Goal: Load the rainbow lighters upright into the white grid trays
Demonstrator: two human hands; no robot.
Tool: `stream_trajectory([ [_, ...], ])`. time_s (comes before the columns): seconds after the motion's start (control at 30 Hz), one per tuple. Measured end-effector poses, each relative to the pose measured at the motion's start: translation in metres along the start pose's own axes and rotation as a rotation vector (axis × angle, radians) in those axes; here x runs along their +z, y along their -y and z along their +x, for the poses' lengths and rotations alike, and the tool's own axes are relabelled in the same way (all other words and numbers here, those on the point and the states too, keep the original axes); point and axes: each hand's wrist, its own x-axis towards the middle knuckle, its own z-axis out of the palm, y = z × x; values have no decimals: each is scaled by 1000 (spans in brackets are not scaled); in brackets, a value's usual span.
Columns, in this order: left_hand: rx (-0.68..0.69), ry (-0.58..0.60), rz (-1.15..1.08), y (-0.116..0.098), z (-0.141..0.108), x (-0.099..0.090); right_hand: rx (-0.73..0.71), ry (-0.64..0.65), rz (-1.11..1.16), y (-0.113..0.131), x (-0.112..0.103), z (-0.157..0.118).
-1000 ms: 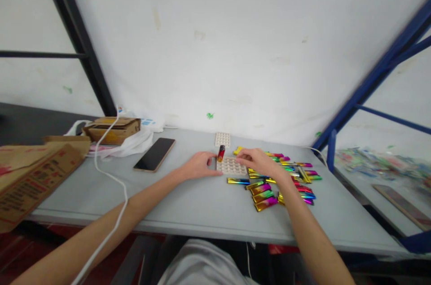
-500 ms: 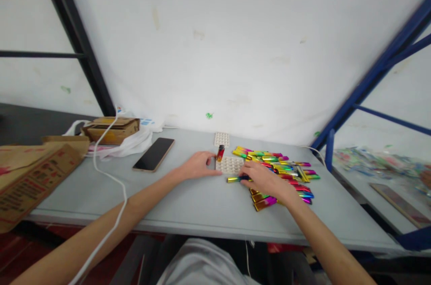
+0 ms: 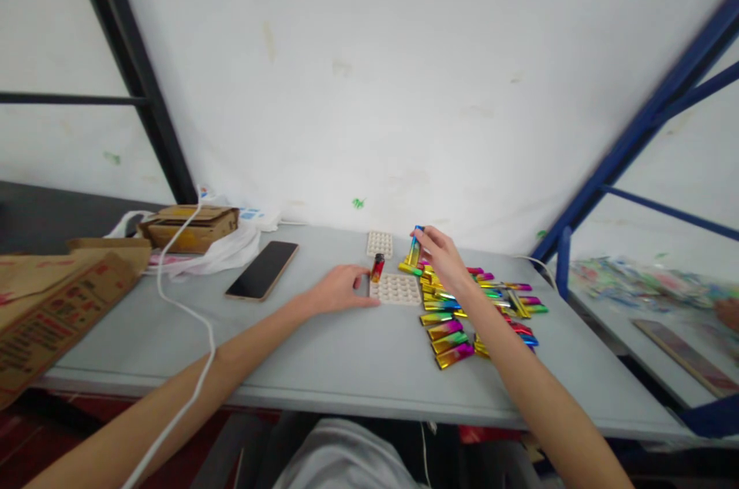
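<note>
My right hand pinches a shiny blue-and-gold lighter, held upright above the far end of the pile. My left hand rests at the left edge of a white tray with rows of holes, thumb and fingers apart. A red lighter with a dark top stands upright in the tray's far left corner, close to my left fingertips. Many metallic multicoloured lighters lie in a loose pile right of the tray, partly behind my right forearm.
A second white holed tray lies farther back near the wall. On the left are a phone, a small cardboard box on a white plastic bag, and a large carton. A white cable crosses over my left forearm.
My right hand has lifted a lighter from beside the tray's near right corner and moved it up and away, turning it upright. My left hand has stayed by the tray.
</note>
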Motion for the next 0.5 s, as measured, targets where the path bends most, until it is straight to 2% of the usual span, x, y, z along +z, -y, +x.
stream_trajectory([
  [0.1,-2,-1,2,1,0,1,57,-26,163,-1,17,1],
  [0.2,10,-9,-7,2,0,1,109,58,274,-7,28,-6],
  [0.33,3,0,-5,1,0,0,121,72,269,-17,33,-12],
  [0.5,1,6,-11,0,1,-1,238,69,268,-28,36,-12],
])
